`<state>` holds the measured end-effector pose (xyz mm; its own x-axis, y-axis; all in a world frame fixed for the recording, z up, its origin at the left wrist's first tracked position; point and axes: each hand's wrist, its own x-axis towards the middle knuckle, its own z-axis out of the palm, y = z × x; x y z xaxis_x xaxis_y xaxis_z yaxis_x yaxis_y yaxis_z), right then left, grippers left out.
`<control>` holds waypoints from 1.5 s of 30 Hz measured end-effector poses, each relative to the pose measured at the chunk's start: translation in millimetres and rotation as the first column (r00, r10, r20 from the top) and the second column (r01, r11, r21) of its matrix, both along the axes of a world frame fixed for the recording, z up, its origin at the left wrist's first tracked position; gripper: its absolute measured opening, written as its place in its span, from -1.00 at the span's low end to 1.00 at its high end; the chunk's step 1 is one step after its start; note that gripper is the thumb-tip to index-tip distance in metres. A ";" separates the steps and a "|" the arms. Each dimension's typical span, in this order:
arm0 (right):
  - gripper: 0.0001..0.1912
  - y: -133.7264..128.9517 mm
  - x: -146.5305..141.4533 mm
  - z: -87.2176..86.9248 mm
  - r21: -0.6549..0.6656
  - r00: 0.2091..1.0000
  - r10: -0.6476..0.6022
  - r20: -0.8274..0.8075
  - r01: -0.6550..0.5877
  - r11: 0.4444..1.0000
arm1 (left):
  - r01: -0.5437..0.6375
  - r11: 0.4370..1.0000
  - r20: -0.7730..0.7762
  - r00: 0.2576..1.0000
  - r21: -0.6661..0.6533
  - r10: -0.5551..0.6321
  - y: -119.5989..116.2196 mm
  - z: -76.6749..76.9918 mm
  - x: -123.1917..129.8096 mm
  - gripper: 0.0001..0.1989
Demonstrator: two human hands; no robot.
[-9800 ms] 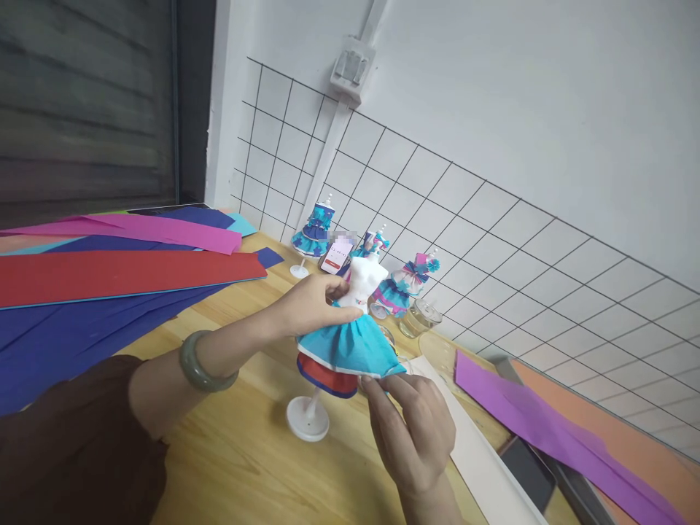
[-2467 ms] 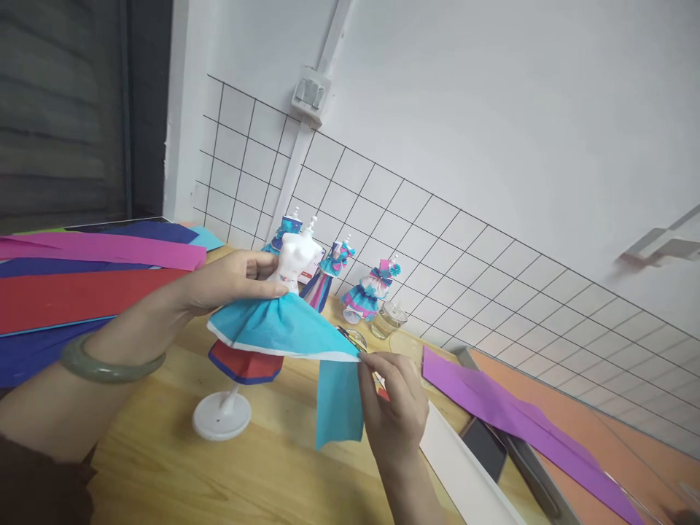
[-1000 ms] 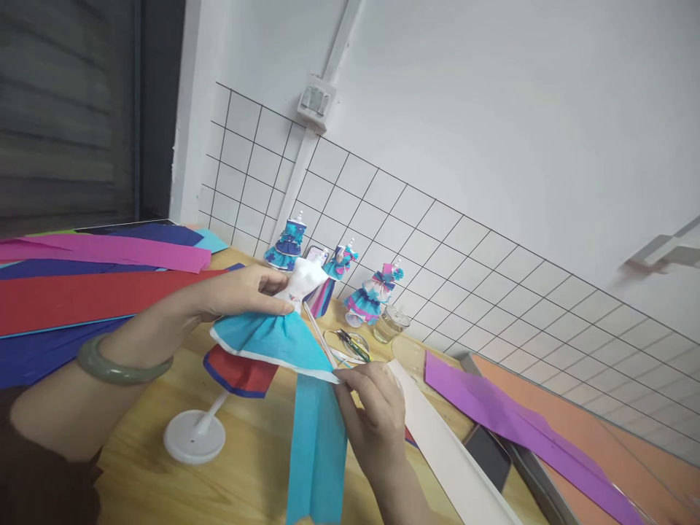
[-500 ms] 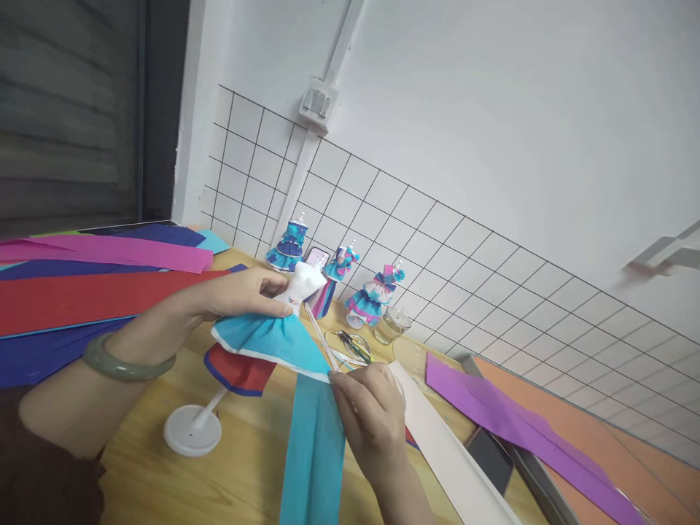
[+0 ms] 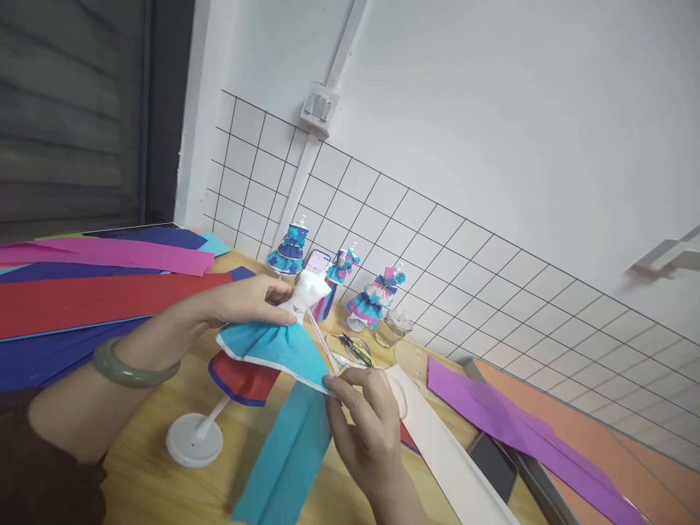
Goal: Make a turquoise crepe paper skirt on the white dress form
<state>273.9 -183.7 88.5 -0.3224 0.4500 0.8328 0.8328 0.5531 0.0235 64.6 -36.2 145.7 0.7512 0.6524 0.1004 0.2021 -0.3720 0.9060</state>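
A small white mannequin (image 5: 308, 292) on a stand is tilted, its round base (image 5: 195, 440) at the lower left. Round its waist sits a turquoise skirt (image 5: 267, 348) with a white edge, above a red layer (image 5: 240, 379) trimmed in blue. My left hand (image 5: 257, 300) is closed round the waist, thumb at the skirt's top. At the skirt's lower right corner, my right hand (image 5: 364, 408) pinches the white-edged hem. A thin white strip (image 5: 322, 339) runs from near the waist to the right fingers. A turquoise strip (image 5: 284, 452) hangs below the skirt, beside my right hand.
Three dressed mini mannequins (image 5: 377, 299) stand at the back by a glass cup (image 5: 392, 329) and a phone (image 5: 317, 262). Green-handled snips (image 5: 356, 350) lie nearby. Coloured sheets (image 5: 109, 302) cover the left; white (image 5: 448, 445) and purple strips (image 5: 508, 426) lie right, near a dark phone (image 5: 495, 463).
The turquoise strip's lower end has swung to the left. The mannequin and both hands appear slightly lower in view, with the same grips.
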 end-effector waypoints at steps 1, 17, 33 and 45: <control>-0.73 -0.1 -1.2 0.1 -0.004 1.000 0.003 0.005 -0.003 1.000 | -0.004 1.000 -0.001 1.000 0.001 0.004 -0.8 -0.1 0.7 -0.68; -0.70 -3.5 -5.9 1.3 0.083 0.996 0.051 0.071 -0.057 0.995 | 0.041 0.999 0.001 0.999 0.024 -0.041 -4.8 -0.9 7.6 -0.74; -0.64 -8.4 -18.0 -4.3 0.175 0.994 0.009 0.106 -0.027 0.984 | 0.053 0.990 0.089 0.994 0.131 -0.064 -12.4 -7.3 20.4 -0.74; -0.81 -15.2 -22.6 3.7 0.191 0.986 0.082 0.143 -0.109 0.976 | 0.077 0.996 0.185 0.979 0.054 -0.086 -14.8 -11.5 27.5 -0.72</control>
